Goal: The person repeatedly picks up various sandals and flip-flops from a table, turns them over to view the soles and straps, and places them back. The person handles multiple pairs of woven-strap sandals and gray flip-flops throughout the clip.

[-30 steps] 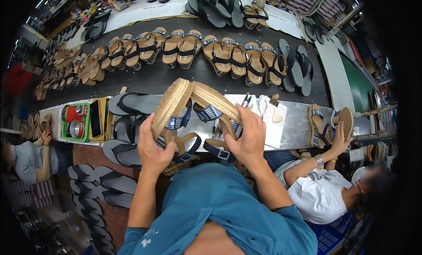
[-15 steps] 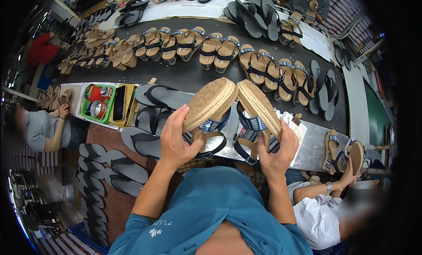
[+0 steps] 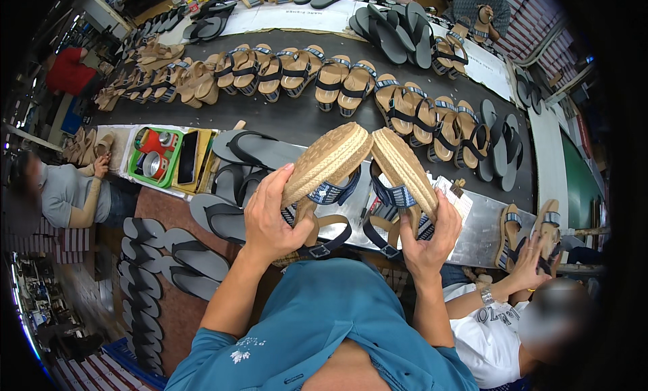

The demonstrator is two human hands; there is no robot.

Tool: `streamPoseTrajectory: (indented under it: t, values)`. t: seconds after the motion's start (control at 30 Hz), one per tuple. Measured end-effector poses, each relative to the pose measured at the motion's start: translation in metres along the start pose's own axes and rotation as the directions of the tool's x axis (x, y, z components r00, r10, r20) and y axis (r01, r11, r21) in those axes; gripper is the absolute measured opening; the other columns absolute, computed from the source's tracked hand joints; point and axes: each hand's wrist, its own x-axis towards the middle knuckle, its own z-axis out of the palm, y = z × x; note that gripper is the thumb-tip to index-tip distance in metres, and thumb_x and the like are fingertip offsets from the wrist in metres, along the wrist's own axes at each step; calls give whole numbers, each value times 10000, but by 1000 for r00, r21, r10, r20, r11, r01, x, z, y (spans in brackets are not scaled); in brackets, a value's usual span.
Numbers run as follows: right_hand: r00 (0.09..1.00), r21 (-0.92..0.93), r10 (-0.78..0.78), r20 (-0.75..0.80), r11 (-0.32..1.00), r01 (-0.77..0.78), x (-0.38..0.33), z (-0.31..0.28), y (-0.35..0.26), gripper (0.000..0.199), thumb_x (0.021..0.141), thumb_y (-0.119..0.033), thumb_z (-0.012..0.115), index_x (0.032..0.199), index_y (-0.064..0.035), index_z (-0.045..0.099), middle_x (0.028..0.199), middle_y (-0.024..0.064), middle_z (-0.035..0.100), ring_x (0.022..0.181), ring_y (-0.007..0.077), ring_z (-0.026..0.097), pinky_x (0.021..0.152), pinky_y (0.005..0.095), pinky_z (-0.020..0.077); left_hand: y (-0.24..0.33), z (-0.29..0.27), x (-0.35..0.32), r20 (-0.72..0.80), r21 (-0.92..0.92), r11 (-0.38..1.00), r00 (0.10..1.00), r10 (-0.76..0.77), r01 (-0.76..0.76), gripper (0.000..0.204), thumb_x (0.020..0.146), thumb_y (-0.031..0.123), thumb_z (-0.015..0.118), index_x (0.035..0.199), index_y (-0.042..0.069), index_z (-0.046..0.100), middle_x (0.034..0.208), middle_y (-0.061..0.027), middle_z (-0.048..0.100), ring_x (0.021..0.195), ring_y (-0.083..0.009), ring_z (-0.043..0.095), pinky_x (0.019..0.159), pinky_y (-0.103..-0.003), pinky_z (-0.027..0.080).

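Note:
My left hand (image 3: 271, 217) grips a wedge sandal (image 3: 325, 165) with a braided rope edge, a tan textured sole and a blue-white patterned strap. Its mate, a matching sandal (image 3: 410, 172), is held in my right hand (image 3: 432, 237). Both are tilted soles up, and their toe ends meet or nearly meet in front of my chest. A dark buckled ankle strap (image 3: 329, 239) hangs from the left sandal, and another buckled strap (image 3: 383, 237) from the right one. Behind them lie grey thong sandals (image 3: 260, 150) and a metal worktop (image 3: 472, 232).
Beyond the worktop, a dark conveyor belt (image 3: 283, 124) carries rows of strapped sandals (image 3: 344, 84). At left stands a green tray (image 3: 156, 156) with cans, beside a dark phone-like slab (image 3: 188, 165). One co-worker (image 3: 489, 333) handles sandals at right; another (image 3: 74, 192) sits at left.
My hands and the two sandals stay almost as they were; the view has shifted slightly. At right, the co-worker's sandal has turned from sole-facing to showing its insole and strap, beside the other one.

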Motion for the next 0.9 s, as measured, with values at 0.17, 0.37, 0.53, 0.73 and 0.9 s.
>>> streamPoseTrajectory:
  t: [0.17,0.37,0.53,0.73,0.9]
  values:
    - [928,498,300,221,783,-371,-3,-3,3,730,722,-56,740,1387,33,451,1287,153,582,1174,288,540,1043,407,387,-13,-9,-5,156,-468,839,960,-232,279,771,672,111,690,1381,-16,415,1234,-182,594,1074,-298,627,956,-367,484]
    - [584,640,290,758,-159,-751,17,15,-33,625,869,-91,626,1434,-1,377,1298,115,561,1160,185,561,995,303,442,-8,1,-7,613,-789,-197,723,-319,582,781,758,181,590,1461,-16,313,1399,-233,466,1269,-376,505,1064,-467,428]
    - [260,289,127,957,-469,-834,26,29,-41,445,991,-233,553,1375,-30,460,1248,129,582,1107,136,583,891,284,501,-16,12,-32,590,-807,-199,746,-309,556,861,881,532,625,1514,63,280,1437,-142,473,1258,-262,538,1056,-412,454]
    - [821,620,108,561,601,-503,56,55,-62,382,1047,-224,421,1286,38,566,1228,183,588,1101,233,579,957,311,443,-63,40,-46,423,-905,-230,702,-573,357,981,784,617,711,1490,56,326,1431,-134,484,1252,-276,540,1047,-437,457]
    - [844,653,-125,521,695,-300,91,6,-84,269,948,-223,614,1018,21,702,831,121,649,744,219,632,666,355,507,-79,24,-13,407,-903,-90,768,-495,421,1023,740,593,768,1473,25,336,1410,-151,498,1237,-280,551,1035,-439,467]
